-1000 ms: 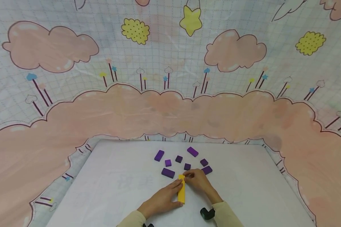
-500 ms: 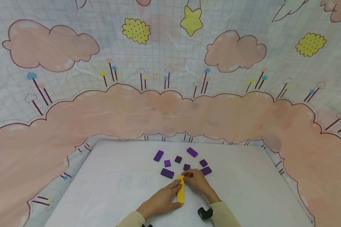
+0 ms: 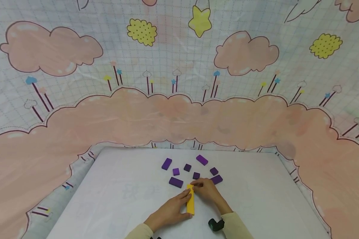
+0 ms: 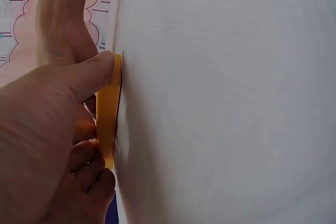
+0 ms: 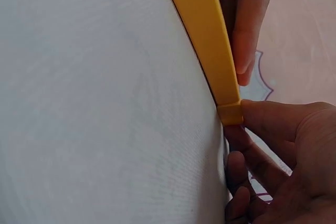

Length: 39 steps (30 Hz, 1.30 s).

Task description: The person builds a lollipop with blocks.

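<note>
A long yellow block (image 3: 190, 205) lies on the white table, pointing away from me. At its far end a small yellow block (image 5: 230, 114) lines up with it, a thin seam between them. My left hand (image 3: 171, 209) holds the row from the left, thumb (image 4: 97, 72) at the near end and fingers further up. My right hand (image 3: 208, 190) pinches the small block at the far end between thumb and fingers. In the left wrist view another seam crosses the yellow row just below the thumb.
Several purple blocks lie beyond the hands, among them an oblong one (image 3: 176, 182) at left, another oblong (image 3: 216, 179) right by the right hand, and a small cube (image 3: 196, 175). A dark green device (image 3: 216, 225) sits at the right wrist. A patterned cloth (image 3: 179, 119) hangs behind the table (image 3: 107, 186).
</note>
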Each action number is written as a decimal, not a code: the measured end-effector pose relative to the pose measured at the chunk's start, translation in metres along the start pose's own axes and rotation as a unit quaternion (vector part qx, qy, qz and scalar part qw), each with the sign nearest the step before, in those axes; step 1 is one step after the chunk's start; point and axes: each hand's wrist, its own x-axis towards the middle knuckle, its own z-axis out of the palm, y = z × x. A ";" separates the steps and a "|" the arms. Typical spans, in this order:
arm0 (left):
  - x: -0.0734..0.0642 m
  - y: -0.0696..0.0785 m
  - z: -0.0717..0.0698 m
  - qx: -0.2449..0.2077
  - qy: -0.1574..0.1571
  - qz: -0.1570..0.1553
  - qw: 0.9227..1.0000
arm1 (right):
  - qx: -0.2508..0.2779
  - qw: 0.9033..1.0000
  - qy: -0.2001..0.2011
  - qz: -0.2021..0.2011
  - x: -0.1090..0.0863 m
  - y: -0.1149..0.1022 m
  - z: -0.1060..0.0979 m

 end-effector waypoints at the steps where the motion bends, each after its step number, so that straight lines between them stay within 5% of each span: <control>1: 0.000 0.000 0.000 0.005 0.002 0.002 1.000 | -0.002 1.000 0.001 -0.001 0.000 0.001 0.000; 24: -0.001 -0.002 -0.001 0.007 0.002 0.006 1.000 | -0.001 0.999 0.013 -0.029 -0.006 0.003 0.000; 39: 0.001 -0.010 -0.001 0.017 0.012 0.023 1.000 | 0.022 0.998 0.056 -0.020 -0.010 -0.019 -0.021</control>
